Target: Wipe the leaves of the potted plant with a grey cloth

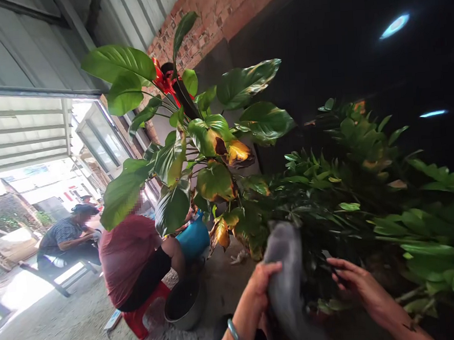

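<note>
My left hand, with a pale bangle on its wrist, is closed round a long grey item. It looks soft and is blurred, so I cannot tell whether it is cloth or footwear. To its right, my right hand pinches a small dark-handled tool with a short pale metal tip. The tool is apart from the grey item, and its exact kind is too small to make out. Dark leafy plants stand just behind both hands.
A large potted plant with yellowing leaves rises ahead. At left, a person in a red shirt sits on a red stool by a dark bucket and a blue container. Another person sits farther back.
</note>
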Demonstrator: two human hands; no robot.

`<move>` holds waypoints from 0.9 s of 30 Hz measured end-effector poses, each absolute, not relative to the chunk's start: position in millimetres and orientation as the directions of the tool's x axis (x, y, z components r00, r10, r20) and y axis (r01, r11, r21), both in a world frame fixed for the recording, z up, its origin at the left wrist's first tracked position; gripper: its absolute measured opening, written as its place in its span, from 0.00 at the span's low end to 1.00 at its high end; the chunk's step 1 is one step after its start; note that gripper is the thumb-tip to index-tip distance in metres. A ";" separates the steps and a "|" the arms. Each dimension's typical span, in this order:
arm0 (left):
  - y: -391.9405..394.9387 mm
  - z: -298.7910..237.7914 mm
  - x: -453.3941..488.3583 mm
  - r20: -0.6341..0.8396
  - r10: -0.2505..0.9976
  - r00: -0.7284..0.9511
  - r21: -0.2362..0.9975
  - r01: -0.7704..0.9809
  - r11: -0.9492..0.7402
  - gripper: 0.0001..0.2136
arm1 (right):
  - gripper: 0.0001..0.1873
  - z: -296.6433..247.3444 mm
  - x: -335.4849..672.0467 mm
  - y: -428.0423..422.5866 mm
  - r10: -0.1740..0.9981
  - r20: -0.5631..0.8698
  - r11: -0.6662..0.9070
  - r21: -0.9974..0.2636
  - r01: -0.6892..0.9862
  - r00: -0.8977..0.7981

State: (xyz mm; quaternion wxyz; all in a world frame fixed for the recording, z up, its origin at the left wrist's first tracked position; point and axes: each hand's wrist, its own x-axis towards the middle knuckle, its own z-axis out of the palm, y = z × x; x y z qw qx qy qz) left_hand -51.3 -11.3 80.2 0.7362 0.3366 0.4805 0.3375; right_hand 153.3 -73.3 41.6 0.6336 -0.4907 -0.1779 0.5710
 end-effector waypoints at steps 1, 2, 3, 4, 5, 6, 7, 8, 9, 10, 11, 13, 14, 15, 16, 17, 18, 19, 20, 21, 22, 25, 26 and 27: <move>-20.9 72.3 -53.1 -0.474 0.796 0.377 0.828 -0.116 0.549 0.11 | 0.16 40.2 155.6 -74.0 0.895 -0.331 -0.127 -0.831 -0.541 0.298; -28.4 68.8 -57.7 -0.449 0.783 0.430 0.841 -0.091 0.533 0.14 | 0.15 39.8 157.7 -74.9 0.892 -0.332 -0.124 -0.833 -0.539 0.308; -32.9 70.1 -64.2 -0.417 0.779 0.468 0.853 -0.094 0.513 0.16 | 0.16 40.2 159.3 -75.8 0.890 -0.333 -0.120 -0.831 -0.543 0.313; -34.0 76.2 -71.3 -0.382 0.786 0.486 0.862 -0.118 0.493 0.18 | 0.16 41.5 160.1 -76.7 0.888 -0.336 -0.118 -0.826 -0.551 0.314; -31.5 86.1 -77.9 -0.341 0.806 0.484 0.869 -0.164 0.467 0.19 | 0.16 43.4 160.1 -77.5 0.888 -0.338 -0.115 -0.821 -0.560 0.312; -26.1 98.6 -82.9 -0.302 0.833 0.463 0.871 -0.220 0.439 0.19 | 0.15 45.5 159.4 -77.9 0.887 -0.342 -0.115 -0.815 -0.568 0.311; -18.5 111.8 -85.5 -0.272 0.863 0.426 0.865 -0.284 0.413 0.18 | 0.15 47.7 158.0 -78.1 0.886 -0.344 -0.115 -0.811 -0.573 0.310; -10.0 124.0 -85.0 -0.251 0.890 0.379 0.854 -0.346 0.388 0.15 | 0.15 49.8 156.2 -77.9 0.886 -0.346 -0.115 -0.809 -0.576 0.310; -1.5 133.4 -81.6 -0.242 0.914 0.326 0.840 -0.401 0.366 0.13 | 0.15 51.5 154.2 -77.6 0.886 -0.347 -0.116 -0.808 -0.578 0.308; 5.6 138.8 -75.5 -0.245 0.931 0.272 0.827 -0.442 0.347 0.10 | 0.15 52.7 152.4 -77.2 0.887 -0.347 -0.116 -0.806 -0.580 0.306; 10.4 139.6 -67.5 -0.261 0.939 0.222 0.821 -0.461 0.337 0.08 | 0.14 53.5 151.0 -76.7 0.888 -0.345 -0.114 -0.805 -0.582 0.303; 10.9 127.7 -50.7 -0.304 0.936 0.177 0.842 -0.410 0.351 0.08 | 0.14 53.5 150.0 -76.1 0.891 -0.340 -0.109 -0.803 -0.585 0.301; 6.4 116.9 -44.1 -0.329 0.925 0.189 0.861 -0.343 0.376 0.09 | 0.14 52.8 150.6 -76.1 0.890 -0.342 -0.109 -0.802 -0.587 0.301; -0.7 104.9 -40.1 -0.356 0.908 0.223 0.875 -0.263 0.407 0.11 | 0.13 51.6 151.8 -76.1 0.888 -0.346 -0.111 -0.801 -0.588 0.303; -9.4 93.6 -39.2 -0.383 0.880 0.280 0.880 -0.179 0.440 0.13 | 0.13 50.1 153.5 -76.3 0.884 -0.352 -0.114 -0.801 -0.587 0.309; -18.5 84.8 -41.4 -0.410 0.842 0.351 0.877 -0.101 0.469 0.16 | 0.13 48.5 155.6 -76.4 0.878 -0.359 -0.117 -0.802 -0.585 0.317; -26.9 79.9 -46.1 -0.427 0.801 0.419 0.872 -0.044 0.487 0.18 | 0.13 46.8 157.7 -76.6 0.871 -0.365 -0.118 -0.805 -0.582 0.329; -33.3 79.7 -52.6 -0.430 0.765 0.480 0.869 -0.007 0.494 0.19 | 0.13 45.4 159.7 -76.8 0.863 -0.370 -0.117 -0.809 -0.576 0.345; -36.8 84.4 -59.8 -0.417 0.741 0.527 0.874 0.009 0.485 0.19 | 0.13 44.3 161.3 -76.9 0.856 -0.370 -0.112 -0.814 -0.569 0.362; -36.9 93.2 -66.5 -0.390 0.736 0.553 0.885 0.005 0.465 0.19 | 0.13 43.6 162.4 -77.0 0.851 -0.367 -0.104 -0.820 -0.564 0.376; -33.4 105.1 -71.8 -0.350 0.754 0.555 0.901 -0.022 0.434 0.18 | 0.13 43.5 162.8 -77.0 0.850 -0.359 -0.094 -0.824 -0.559 0.386; -8.1 141.3 -72.7 -0.221 0.888 0.403 0.914 -0.231 0.333 0.15 | 0.14 45.3 160.8 -77.0 0.862 -0.331 -0.069 -0.826 -0.560 0.383; 1.7 148.2 -67.8 -0.206 0.928 0.311 0.900 -0.312 0.304 0.14 | 0.14 45.8 159.5 -76.9 0.866 -0.331 -0.070 -0.822 -0.565 0.374; 10.0 150.7 -61.3 -0.213 0.951 0.223 0.883 -0.374 0.285 0.12 | 0.14 45.9 158.1 -76.6 0.870 -0.332 -0.073 -0.818 -0.571 0.364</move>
